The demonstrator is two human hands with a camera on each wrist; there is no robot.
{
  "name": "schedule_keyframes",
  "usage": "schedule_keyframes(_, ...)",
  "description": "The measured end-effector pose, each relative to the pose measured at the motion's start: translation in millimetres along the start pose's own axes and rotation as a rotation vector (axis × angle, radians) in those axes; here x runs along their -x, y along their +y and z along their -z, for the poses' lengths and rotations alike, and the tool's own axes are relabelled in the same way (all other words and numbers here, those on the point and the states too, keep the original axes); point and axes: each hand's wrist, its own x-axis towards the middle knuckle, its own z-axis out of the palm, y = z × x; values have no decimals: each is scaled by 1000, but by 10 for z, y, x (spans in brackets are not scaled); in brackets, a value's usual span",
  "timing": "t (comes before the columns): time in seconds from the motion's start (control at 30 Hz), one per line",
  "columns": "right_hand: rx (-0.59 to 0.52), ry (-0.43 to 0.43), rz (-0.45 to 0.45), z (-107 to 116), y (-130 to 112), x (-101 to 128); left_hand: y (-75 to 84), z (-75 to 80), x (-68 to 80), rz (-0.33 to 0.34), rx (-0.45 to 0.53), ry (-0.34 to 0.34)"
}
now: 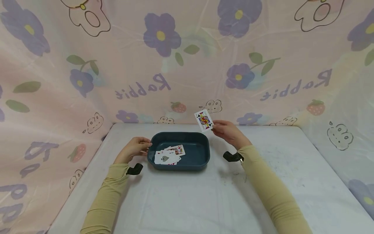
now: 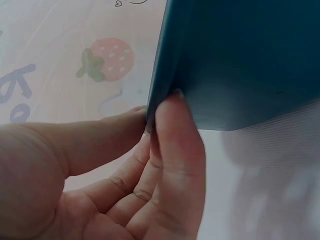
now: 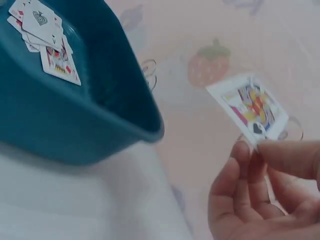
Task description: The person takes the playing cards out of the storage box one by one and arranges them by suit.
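A dark teal plastic basin [image 1: 195,152] sits on the table, with a loose pile of playing cards [image 1: 165,158] in its left half. An ace of spades [image 3: 40,19] lies face up on top of the pile. At the basin's left end my left hand [image 1: 133,149] pinches the wall, thumb on one side and a finger [image 2: 180,140] on the other. Beyond the back right corner, my right hand [image 1: 229,133] holds up a spade face card [image 1: 204,120], pinched at one corner between thumb and fingers. The card is raised and tilted, its picture side showing.
White covering spreads over the table [image 1: 181,201] on all sides of the basin. Behind it hangs a pink curtain [image 1: 193,78] printed with flowers and rabbits, close to the table's back edge. Black mounts [image 1: 232,156] stick out at both wrists.
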Motion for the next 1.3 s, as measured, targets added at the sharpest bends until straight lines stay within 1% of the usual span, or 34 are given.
schedule_keyframes(0.13, -106, 29, -13, 135, 71, -3, -4, -1, -4, 17, 2, 8)
schedule_keyframes(0.23, -158, 50, -33, 216, 139, 2, -6, -4, -3, 23, 2, 12)
schedule_keyframes(0.43, -169, 108, -112, 357, 273, -8, -8, -4, -10, 9, 7, 7)
schedule_keyframes(0.57, -127, 127, -145, 446, 362, -16, -7, -3, -13, 4, 2, 5)
schedule_keyframes(0.77, 39, 162, -180, 542, 495, -38, -2, -19, -9, 11, -3, 4)
schedule_keyframes(0.97, 140, 194, -204, 563, 551, -73, 17, -29, -20, 28, -3, 23)
schedule_keyframes(1.03, 167, 212, -215, 551, 546, -78, 21, -32, -22, 20, -4, 23)
schedule_keyframes(1.13, 172, 247, -240, 521, 532, -84, 18, -38, -21, 7, 2, 16)
schedule_keyframes(1.3, 62, 294, -274, 438, 527, -117, -6, -44, -36, 11, 12, 5)
